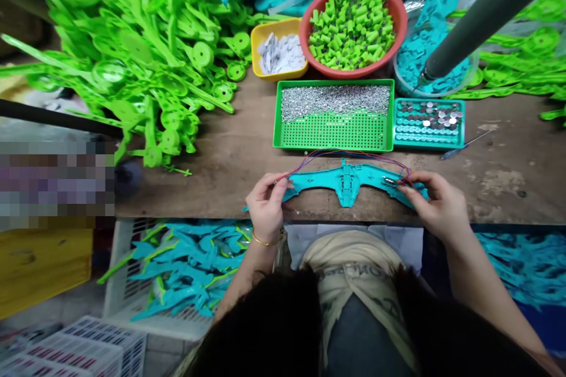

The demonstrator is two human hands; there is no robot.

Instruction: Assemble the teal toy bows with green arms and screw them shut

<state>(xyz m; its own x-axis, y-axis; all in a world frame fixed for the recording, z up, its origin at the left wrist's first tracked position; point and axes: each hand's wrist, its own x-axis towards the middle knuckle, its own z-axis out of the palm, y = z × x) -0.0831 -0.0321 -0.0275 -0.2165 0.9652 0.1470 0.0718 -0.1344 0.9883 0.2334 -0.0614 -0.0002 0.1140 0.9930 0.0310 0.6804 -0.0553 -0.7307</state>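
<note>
A teal plastic wing-shaped part [348, 185] lies across the table's front edge, its ribbed inner side facing up. Thin red and blue wires [336, 152] arch above it from one hand to the other. My left hand [267, 203] is closed at the part's left end, thumb and fingers pinched where the wires run in; what lies under the fingertips is hidden. At the other end, my right hand [435, 200] pinches the wires beside a small silver cylindrical piece, apparently a motor [389, 181], which rests on the part's right arm.
Behind the part stand a green tray [333, 136] of small metal screws, a teal tray [428, 136] with silver discs, and a screwdriver [464, 146]. Farther back are a red bowl [305, 41], a yellow bowl [267, 75] and green plastic parts [150, 47]. A white crate [117, 283] sits below left.
</note>
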